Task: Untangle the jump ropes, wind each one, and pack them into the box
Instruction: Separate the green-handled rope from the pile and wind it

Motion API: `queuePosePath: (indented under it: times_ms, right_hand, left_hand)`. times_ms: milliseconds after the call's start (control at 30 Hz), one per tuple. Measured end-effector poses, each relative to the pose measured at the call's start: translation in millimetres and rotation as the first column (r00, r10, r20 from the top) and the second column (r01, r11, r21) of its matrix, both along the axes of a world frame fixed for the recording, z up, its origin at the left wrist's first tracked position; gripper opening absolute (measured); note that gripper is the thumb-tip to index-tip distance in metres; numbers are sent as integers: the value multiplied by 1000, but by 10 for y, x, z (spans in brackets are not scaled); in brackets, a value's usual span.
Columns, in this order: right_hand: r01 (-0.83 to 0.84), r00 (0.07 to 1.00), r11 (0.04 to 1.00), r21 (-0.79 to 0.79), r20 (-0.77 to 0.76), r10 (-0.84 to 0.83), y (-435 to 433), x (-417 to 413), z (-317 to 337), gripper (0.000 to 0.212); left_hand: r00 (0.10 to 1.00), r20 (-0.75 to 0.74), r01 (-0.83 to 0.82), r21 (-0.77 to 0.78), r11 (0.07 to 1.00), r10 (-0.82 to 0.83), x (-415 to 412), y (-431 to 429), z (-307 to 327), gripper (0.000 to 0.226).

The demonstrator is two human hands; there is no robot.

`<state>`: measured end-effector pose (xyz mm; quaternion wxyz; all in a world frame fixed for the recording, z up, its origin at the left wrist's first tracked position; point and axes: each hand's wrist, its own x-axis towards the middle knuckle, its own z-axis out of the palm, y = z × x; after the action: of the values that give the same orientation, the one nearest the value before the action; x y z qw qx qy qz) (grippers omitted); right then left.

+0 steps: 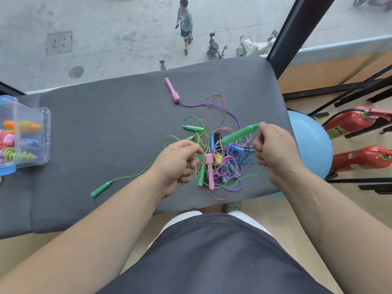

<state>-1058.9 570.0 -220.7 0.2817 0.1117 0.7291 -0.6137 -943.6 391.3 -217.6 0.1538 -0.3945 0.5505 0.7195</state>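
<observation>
A tangle of jump ropes (222, 160) in green, purple, blue and pink lies on the grey padded table (106, 128). My right hand (275, 153) pinches a green handle (239, 134) by its tip, lifted over the pile. My left hand (180, 162) pinches a thin green cord at the pile's left edge. A pink handle (172, 91) on a purple cord lies further back. One green handle (101, 188) trails off to the front left. The clear plastic box (23, 136) with wound ropes inside sits at the far left.
A blue exercise ball (309, 143) sits just right of the table, with two red fire extinguishers (358, 158) and black rack legs beyond it. A window behind the table shows a street below with a person walking and parked scooters.
</observation>
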Motion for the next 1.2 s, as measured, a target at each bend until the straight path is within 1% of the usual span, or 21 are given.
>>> queuePosePath:
  times_ms: [33,67,133,200,267,333,400,467,567,733,800,833,867,900,933,967,1000,1033,1067,1133,1200]
  right_hand:
    - [81,997,997,-12,-3,-81,24,-17,-19,27]
    - [72,997,997,-27,0,-72,45,-9,-26,23]
    - [-103,994,986,-129,32,107,54,99,-20,21]
    - [-298,946,914,-275,43,321,19,271,-21,33]
    - [-448,873,809,-380,6,487,-40,444,-56,38]
    - [-532,817,737,-416,-27,575,-97,579,-116,42]
    - [-579,778,706,-409,-15,629,-132,650,-119,52]
    - [-608,751,684,-403,-15,660,-123,693,-122,43]
    - [-587,778,720,-370,-12,628,-59,678,-140,27]
    - [-602,798,788,-131,-68,599,126,527,-153,35]
    - [-601,799,793,-97,-67,597,179,494,-113,36]
    - [-581,813,805,-119,-55,579,181,488,-75,36]
    - [-549,834,820,-163,-39,551,165,487,-27,36]
    - [-511,854,831,-221,-24,519,135,493,32,36]
    - [-466,876,838,-285,-14,482,86,499,101,36]
    - [-413,898,839,-353,-5,440,31,505,163,35]
    - [-360,917,835,-417,6,398,-29,507,223,35]
    - [-311,932,826,-470,20,362,-85,500,275,34]
    - [-263,943,816,-515,42,330,-138,486,324,34]
    - [-161,958,783,-601,94,270,-225,442,400,33]
    - [-72,968,756,-651,137,210,-278,385,438,32]
  left_hand:
    - [998,-1,-68,101,993,68,-11,-3,12,19]
    - [991,0,-128,214,968,131,-22,3,32,21]
    - [965,33,-247,453,856,261,-60,28,82,20]
    - [932,57,-313,627,713,359,-124,73,148,13]
    - [908,50,-322,719,616,415,-191,138,226,9]
    - [882,47,-327,777,538,468,-260,187,291,11]
    - [845,48,-351,803,483,533,-331,183,349,14]
    - [788,43,-397,798,453,615,-397,99,388,20]
    - [671,41,-519,740,429,741,-475,-216,407,39]
    - [383,-31,-731,601,323,923,-403,-1004,368,20]
    - [334,-67,-758,573,310,940,-325,-1210,312,22]
    - [339,-92,-768,549,332,936,-290,-1266,281,23]
    - [385,-127,-771,501,394,914,-265,-1286,255,24]
    - [485,-163,-750,427,505,859,-244,-1267,221,22]
    - [627,-183,-681,345,646,758,-225,-1194,189,24]
    - [774,-180,-551,282,786,607,-196,-1064,146,31]
    - [887,-163,-384,256,887,431,-159,-888,103,43]
    - [953,-149,-221,255,941,264,-119,-687,46,56]
    - [982,-145,-80,262,962,122,-80,-485,7,70]
    - [984,-172,101,260,960,-57,6,-139,-86,89]
    - [965,-209,206,215,955,-161,85,71,-128,85]
